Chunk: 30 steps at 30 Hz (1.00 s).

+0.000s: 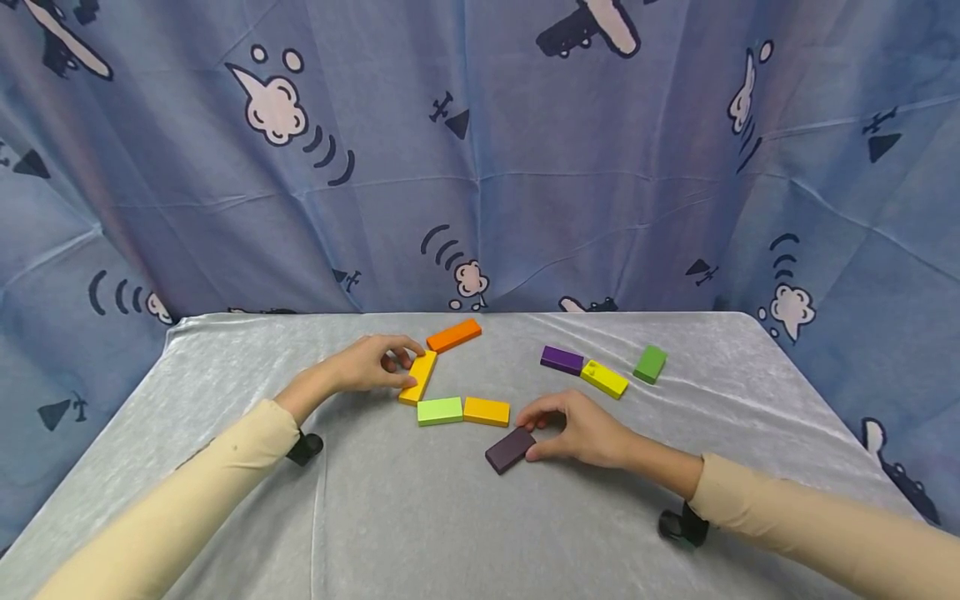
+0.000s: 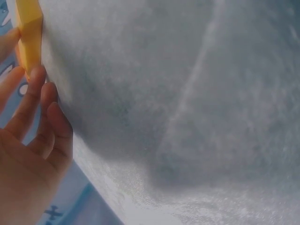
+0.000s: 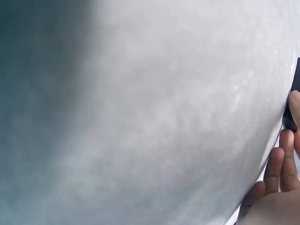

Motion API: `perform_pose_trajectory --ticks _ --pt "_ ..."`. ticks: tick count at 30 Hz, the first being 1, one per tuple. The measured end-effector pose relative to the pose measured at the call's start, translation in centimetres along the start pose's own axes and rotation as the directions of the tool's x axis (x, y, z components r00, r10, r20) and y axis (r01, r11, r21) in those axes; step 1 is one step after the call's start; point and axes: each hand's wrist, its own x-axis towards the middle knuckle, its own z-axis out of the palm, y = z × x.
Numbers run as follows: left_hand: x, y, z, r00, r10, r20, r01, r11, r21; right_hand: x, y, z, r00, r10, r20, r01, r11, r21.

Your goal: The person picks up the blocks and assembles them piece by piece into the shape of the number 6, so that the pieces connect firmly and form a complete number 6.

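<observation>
My left hand (image 1: 372, 363) pinches a yellow-orange block (image 1: 419, 377) between thumb and fingertips. In the left wrist view, the same block (image 2: 30, 35) shows at the upper left, beside the fingers of the left hand (image 2: 28, 140). My right hand (image 1: 581, 431) pinches the end of a dark purple-brown block (image 1: 511, 451); its dark edge (image 3: 295, 79) shows at the right of the right wrist view. Between the hands lie a light green block (image 1: 440, 411) and another yellow-orange block (image 1: 487, 411), end to end. An orange block (image 1: 454, 335) is just beyond the left fingertips.
Farther back on the right, a purple block (image 1: 562, 360) meets a bright yellow block (image 1: 604, 379) at its end, with a green block (image 1: 650, 365) beside them. The grey cloth-covered table (image 1: 405, 525) ends at a blue patterned curtain (image 1: 525, 233).
</observation>
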Motion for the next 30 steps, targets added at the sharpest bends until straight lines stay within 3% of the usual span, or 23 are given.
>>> perform_pose_trajectory --ticks 8,21,30 --pt "0.1 0.3 0.0 0.999 -0.042 0.0 0.042 0.999 0.011 0.4 0.3 -0.1 1.0 0.008 0.03 -0.009 0.999 0.032" --pt "0.0 0.3 0.0 1.0 -0.024 -0.004 0.024 1.0 0.013 0.8 0.9 -0.2 0.999 -0.022 0.037 0.018 0.994 0.11" --pt "0.0 0.2 0.0 0.999 -0.032 -0.008 0.032 0.999 0.014 1.1 1.3 -0.7 0.996 -0.017 0.093 0.005 0.991 0.134"
